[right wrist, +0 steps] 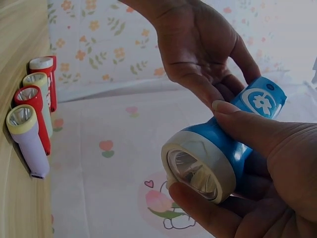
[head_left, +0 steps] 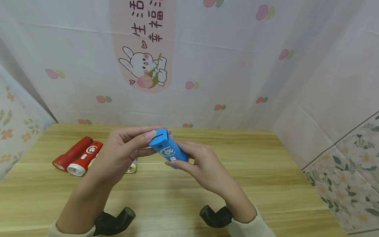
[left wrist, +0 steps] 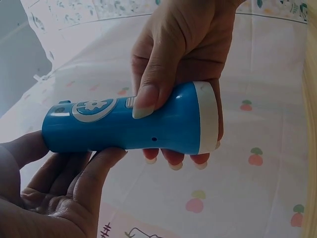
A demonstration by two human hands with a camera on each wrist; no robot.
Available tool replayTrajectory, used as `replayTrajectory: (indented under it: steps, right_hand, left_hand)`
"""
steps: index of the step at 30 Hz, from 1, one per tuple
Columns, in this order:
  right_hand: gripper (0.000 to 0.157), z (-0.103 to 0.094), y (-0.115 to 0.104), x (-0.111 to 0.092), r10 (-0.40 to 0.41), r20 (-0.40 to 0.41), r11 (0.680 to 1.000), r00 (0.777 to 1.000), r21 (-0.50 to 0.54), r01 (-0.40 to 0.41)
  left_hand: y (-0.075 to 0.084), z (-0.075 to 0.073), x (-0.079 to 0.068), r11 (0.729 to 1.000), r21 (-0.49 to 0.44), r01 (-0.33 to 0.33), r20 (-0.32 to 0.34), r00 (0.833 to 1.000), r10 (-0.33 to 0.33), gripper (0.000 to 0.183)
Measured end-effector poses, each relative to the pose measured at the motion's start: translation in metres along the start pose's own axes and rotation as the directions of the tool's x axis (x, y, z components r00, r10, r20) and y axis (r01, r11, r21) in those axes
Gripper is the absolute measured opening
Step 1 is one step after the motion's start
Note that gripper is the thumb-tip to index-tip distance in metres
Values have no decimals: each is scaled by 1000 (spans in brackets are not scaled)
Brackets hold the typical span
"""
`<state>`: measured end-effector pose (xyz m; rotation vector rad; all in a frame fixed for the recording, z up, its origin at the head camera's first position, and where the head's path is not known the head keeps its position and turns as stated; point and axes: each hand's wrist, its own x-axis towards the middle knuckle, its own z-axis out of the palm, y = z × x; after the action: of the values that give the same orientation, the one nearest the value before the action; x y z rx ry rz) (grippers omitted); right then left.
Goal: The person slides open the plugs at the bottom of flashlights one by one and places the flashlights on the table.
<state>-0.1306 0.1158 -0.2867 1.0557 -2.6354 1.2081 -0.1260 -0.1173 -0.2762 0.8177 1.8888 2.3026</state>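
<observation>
A blue flashlight (head_left: 168,149) with a white flower emblem and a white head ring is held up between both hands over the table. The left hand (head_left: 118,154) pinches its tail end between thumb and fingers. Around the head end, the right hand (head_left: 204,163) grips it, with the thumb (left wrist: 148,99) at the white slide switch (left wrist: 131,101). In the right wrist view the clear lens (right wrist: 193,173) and reflector face the camera, and a right fingertip touches the white ring (right wrist: 213,153).
At the table's left lie a plain red flashlight (head_left: 74,153) and a red one with a white head (head_left: 86,158). A lavender flashlight (right wrist: 30,144) and a pale green one (right wrist: 42,89) are partly hidden behind the left arm in the head view. A patterned curtain (head_left: 207,65) hangs behind the wooden table (head_left: 251,184).
</observation>
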Motion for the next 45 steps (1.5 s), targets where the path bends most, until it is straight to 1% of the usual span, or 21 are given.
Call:
replayTrajectory:
  steps: [9,11,16,23,28,33,37,39,45]
  right_hand:
    - [51,0,-2,-1,-12,4,1000,1000,-24,12]
    - [52,0,-3,-2,-7,7,1000,1000,-29,7]
    - [51,-2,-5,-3,10,24,999,1000,-36,-9]
    - [50,-4,-6,-5,1,32,999,999,-50,1]
    - [49,-4,-6,-4,5,30,999,1000,-44,-4]
    - [45,-4,-5,-4,4,22,999,1000,-32,-3]
    - [44,-3,-4,-3,2,24,999,1000,-43,-1]
    - [42,-3,-4,-3,-2,23,999,1000,-40,3]
    - [28,0,-4,-2,-21,53,999,998,29,20]
  left_hand:
    - [1,1,0,999,15,34,-27,999,-33,28]
    - [1,1,0,999,17,35,-23,999,-34,28]
    - [1,0,1,999,7,32,8,999,-32,29]
    - [0,-2,1,999,-21,36,55,998,-35,30]
    - [0,1,2,999,24,29,72,997,-30,33]
    - [0,7,2,995,83,51,63,996,-57,39]
    - [1,7,2,994,87,58,60,996,-63,40]
    - [1,7,2,996,74,52,79,995,-58,39]
    - [-4,7,2,999,-26,22,191,981,-17,41]
